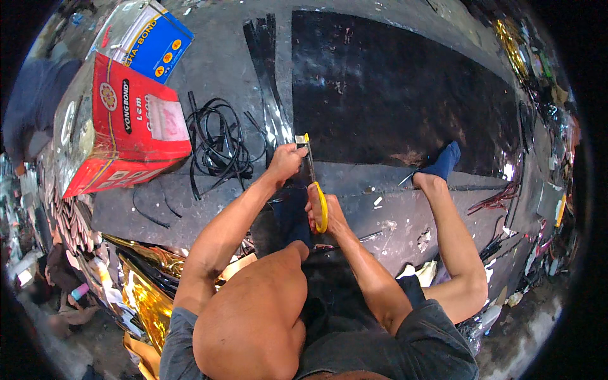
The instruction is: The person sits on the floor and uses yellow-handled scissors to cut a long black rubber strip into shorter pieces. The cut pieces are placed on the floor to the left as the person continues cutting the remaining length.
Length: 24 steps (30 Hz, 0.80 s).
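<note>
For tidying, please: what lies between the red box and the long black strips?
In the head view, a tangle of black cords lies between the red box and the long black strips.

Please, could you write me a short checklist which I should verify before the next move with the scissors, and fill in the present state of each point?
1. Right hand grips the scissors by the yellow handle: ok.
2. Left hand well away from the blades: not ok, its fingers are right beside them.
3. Blades shut: cannot tell, too small here.
4. What the left fingers pinch: cannot tell.
5. Black sheet spread out: ok.
6. Black cords untangled: not ok, they lie in a loose heap of loops.
</note>
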Each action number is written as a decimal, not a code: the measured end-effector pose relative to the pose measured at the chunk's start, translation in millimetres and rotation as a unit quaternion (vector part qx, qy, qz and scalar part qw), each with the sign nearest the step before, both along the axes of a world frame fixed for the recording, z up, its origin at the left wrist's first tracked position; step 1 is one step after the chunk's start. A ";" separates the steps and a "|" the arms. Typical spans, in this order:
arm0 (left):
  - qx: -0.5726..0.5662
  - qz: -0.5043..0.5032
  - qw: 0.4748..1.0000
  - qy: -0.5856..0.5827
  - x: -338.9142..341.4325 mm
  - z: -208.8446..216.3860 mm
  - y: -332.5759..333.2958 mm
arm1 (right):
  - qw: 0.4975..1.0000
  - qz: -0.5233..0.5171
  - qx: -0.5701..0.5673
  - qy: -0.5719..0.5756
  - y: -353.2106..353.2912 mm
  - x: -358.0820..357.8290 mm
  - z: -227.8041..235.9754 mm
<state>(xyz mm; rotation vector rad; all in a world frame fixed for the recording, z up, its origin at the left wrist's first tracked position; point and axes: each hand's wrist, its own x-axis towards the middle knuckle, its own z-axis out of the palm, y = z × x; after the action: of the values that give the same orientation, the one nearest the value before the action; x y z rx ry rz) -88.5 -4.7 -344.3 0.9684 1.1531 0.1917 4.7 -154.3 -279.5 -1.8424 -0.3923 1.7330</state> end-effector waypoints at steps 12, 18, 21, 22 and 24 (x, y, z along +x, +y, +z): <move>-0.065 0.014 0.998 -0.007 -4.8 -0.4 3.4 | 1.000 -0.020 -0.020 -0.013 20.6 -6.4 -9.5; -0.075 -0.002 0.997 -0.032 -6.9 11.2 8.4 | 0.999 -0.030 -0.013 -0.019 28.7 -6.5 5.8; -0.081 -0.013 0.995 -0.062 -10.6 11.7 11.2 | 0.999 -0.022 -0.009 -0.035 33.3 -4.8 10.1; -0.078 -0.021 0.994 -0.079 -13.7 12.2 9.9 | 0.999 -0.017 -0.014 -0.045 37.4 -3.8 8.6; -0.047 -0.041 0.996 -0.070 -14.2 18.9 10.0 | 0.998 -0.003 -0.005 -0.062 47.6 -0.4 3.4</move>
<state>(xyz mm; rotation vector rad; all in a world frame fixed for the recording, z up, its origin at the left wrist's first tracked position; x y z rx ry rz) -102.7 5.3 -325.4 0.9021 0.9830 0.1354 4.3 -106.7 -276.1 -1.9638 -0.4263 1.6236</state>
